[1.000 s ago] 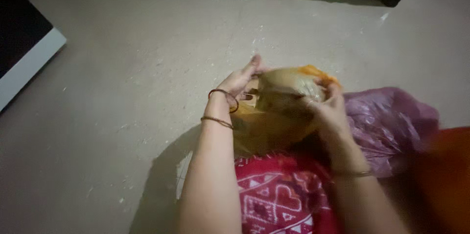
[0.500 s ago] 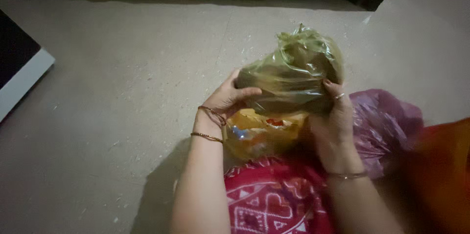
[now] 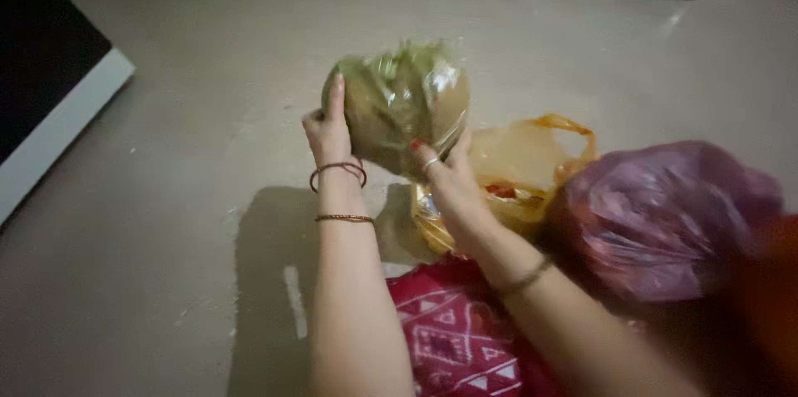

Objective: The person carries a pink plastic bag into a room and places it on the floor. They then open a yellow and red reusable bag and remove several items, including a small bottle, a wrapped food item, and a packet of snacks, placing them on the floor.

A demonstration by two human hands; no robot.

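Since the earlier frame the bundle has shifted left, clear of the orange bag. The left hand [image 3: 328,135] and right hand [image 3: 445,177] both grasp the rounded, clear plastic bag of greenish-brown contents [image 3: 399,102], held above the grey concrete floor [image 3: 166,197]. Below it lies an open orange plastic bag [image 3: 519,164], a purple plastic bag [image 3: 665,214] beside it.
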